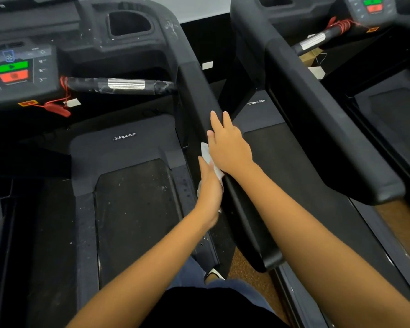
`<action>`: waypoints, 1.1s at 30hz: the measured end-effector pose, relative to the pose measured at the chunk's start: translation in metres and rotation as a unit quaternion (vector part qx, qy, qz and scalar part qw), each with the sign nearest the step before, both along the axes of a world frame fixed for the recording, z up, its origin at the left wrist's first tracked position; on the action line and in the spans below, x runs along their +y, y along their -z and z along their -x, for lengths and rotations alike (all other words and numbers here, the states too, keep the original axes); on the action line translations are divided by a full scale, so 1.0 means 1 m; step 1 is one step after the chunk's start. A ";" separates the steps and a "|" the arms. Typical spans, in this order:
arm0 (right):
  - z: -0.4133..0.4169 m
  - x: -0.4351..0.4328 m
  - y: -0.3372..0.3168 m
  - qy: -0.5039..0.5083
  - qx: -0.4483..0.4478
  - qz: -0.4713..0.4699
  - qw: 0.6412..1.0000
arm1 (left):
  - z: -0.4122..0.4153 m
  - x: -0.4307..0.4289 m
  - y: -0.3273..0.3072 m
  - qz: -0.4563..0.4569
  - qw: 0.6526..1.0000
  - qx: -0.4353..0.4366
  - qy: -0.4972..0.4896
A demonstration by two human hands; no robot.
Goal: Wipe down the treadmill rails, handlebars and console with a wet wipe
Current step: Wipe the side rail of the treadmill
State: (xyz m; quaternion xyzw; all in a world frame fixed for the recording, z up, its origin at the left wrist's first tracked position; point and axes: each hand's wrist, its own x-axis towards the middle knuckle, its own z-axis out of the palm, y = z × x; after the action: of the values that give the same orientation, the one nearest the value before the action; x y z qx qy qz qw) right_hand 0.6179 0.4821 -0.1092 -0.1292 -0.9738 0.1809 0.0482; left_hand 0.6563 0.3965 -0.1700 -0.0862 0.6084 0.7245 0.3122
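The treadmill's black right side rail (244,209) runs from the console (21,72) down toward me. My right hand (227,145) lies flat on top of the rail with straight fingers, pressing a white wet wipe (207,155) against it. My left hand (210,188) is on the rail's inner side just below, touching the same wipe; its fingers are hidden behind the rail and wipe. A short horizontal handlebar (123,85) with a silver sensor band sits under the console.
A red safety clip (57,110) on a cord hangs below the console. The dusty running belt (133,209) lies to the left. A second treadmill (329,129) stands close on the right, with a narrow strip of brown floor (249,273) between them.
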 end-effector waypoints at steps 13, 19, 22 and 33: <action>-0.023 -0.003 0.000 0.047 -0.025 0.026 0.998 | -0.011 0.005 -0.015 -0.012 0.989 -0.120 -0.090; -0.023 -0.004 0.002 0.045 -0.027 0.016 0.999 | -0.022 0.000 -0.027 -0.059 0.982 -0.168 -0.054; -0.023 -0.001 0.000 0.041 -0.030 0.032 0.998 | 0.023 0.002 -0.037 -0.053 0.988 -0.126 -0.074; -0.021 0.005 -0.003 0.028 -0.050 0.090 0.994 | -0.053 0.005 0.001 -0.003 1.000 0.013 -0.026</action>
State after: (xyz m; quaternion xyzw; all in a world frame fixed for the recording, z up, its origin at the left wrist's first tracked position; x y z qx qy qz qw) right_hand 0.6392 0.4871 -0.1066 -0.1692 -0.9507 0.2597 -0.0072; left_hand 0.7090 0.4015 -0.1712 -0.0921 0.6076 0.7353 0.2857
